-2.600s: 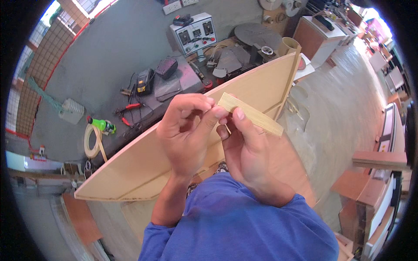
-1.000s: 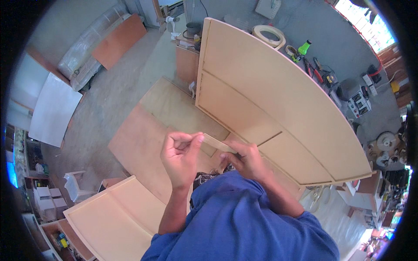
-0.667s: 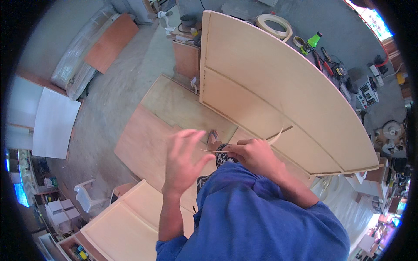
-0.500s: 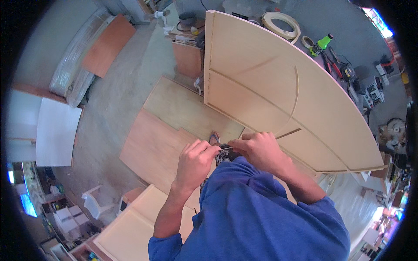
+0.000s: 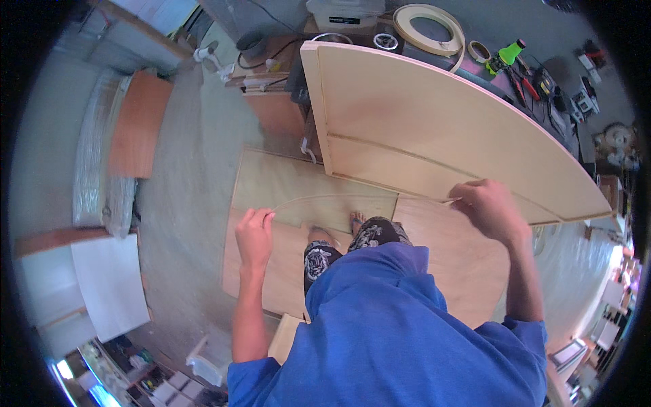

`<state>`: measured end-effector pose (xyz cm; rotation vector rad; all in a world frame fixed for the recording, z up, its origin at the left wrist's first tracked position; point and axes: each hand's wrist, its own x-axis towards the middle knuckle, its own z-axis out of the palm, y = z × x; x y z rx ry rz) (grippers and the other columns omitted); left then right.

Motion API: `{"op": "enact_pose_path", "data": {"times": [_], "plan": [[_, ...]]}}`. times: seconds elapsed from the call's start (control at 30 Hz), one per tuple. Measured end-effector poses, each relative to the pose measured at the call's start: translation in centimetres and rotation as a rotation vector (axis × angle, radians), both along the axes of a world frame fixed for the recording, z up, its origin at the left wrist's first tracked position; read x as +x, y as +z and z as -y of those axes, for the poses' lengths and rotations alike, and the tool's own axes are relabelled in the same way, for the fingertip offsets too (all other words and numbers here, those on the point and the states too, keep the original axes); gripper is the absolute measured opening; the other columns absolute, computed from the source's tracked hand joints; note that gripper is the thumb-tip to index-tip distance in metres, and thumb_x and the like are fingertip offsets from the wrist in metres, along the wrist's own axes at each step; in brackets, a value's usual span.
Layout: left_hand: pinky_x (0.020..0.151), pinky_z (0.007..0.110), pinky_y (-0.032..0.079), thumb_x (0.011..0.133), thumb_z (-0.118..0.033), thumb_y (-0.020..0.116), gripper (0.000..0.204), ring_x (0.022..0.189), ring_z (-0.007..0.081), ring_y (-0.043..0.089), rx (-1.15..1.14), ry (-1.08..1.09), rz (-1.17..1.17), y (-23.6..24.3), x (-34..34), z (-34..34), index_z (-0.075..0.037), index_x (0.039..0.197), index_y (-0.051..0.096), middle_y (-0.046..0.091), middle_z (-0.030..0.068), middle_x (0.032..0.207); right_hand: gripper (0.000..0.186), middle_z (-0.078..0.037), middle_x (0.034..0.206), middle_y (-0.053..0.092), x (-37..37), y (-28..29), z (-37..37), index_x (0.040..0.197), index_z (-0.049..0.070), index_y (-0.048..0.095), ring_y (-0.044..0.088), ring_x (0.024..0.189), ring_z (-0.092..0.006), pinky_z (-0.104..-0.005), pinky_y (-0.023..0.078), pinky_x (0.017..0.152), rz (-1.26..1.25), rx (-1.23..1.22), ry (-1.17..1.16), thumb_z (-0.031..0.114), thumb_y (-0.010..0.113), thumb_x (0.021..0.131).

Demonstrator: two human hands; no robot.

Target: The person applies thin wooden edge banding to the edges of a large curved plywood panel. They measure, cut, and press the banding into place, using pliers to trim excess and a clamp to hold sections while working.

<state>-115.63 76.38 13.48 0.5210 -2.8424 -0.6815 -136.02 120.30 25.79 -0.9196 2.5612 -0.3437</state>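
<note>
A thin, pale, flexible strip (image 5: 319,197) runs in a shallow arch between my hands. My left hand (image 5: 255,237) pinches its left end between thumb and fingertips. At the other side, my right hand (image 5: 491,210) has its fingers closed on the strip, slightly blurred, close in front of the large wooden panel (image 5: 420,115). This panel stands on edge before me, curved along its top, with a thin rib across its face.
Plywood sheets (image 5: 271,176) lie on the floor around my feet. Behind the panel, a bench carries a wide pale roll (image 5: 434,49), a tape roll (image 5: 479,51), a green bottle (image 5: 505,56) and tools. Wrapped boards (image 5: 95,156) and a white panel (image 5: 112,285) stand at left.
My hands have moved from close together to wide apart, drawing the strip out between them. The view has shifted, and the curved strip seen against the panel is no longer there.
</note>
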Motion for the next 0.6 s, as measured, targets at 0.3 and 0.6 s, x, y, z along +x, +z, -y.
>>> {"op": "enact_pose_path", "data": {"times": [0.3, 0.6], "plan": [[0.072, 0.046, 0.056, 0.089, -0.007, 0.074, 0.014, 0.081, 0.0367, 0.073, 0.112, -0.502, 0.081, -4.5, -16.4, 5.8, -0.003, 0.103, 0.072, 0.073, 0.0174, 0.09, 0.019, -0.011, 0.09, 0.066, -8.0, 10.7, 9.4, 0.099, 0.004, 0.075, 0.065, 0.083, -0.0304, -0.0425, 0.05, 0.075, -0.741, -0.35, -0.215, 0.012, 0.082, 0.083], [0.073, 0.029, 0.06, 0.1, -0.002, 0.072, 0.012, 0.086, 0.0131, 0.073, 0.976, -0.45, 0.058, 0.7, -26.5, 9.3, -0.004, 0.106, 0.062, 0.073, 0.0067, 0.096, 0.018, -0.003, 0.071, 0.058, -10.0, 4.5, 26.7, 0.091, 0.003, 0.068, 0.053, 0.066, -0.011, -0.0297, 0.045, 0.063, -0.786, -1.031, -0.64, 0.018, 0.077, 0.098]]}}
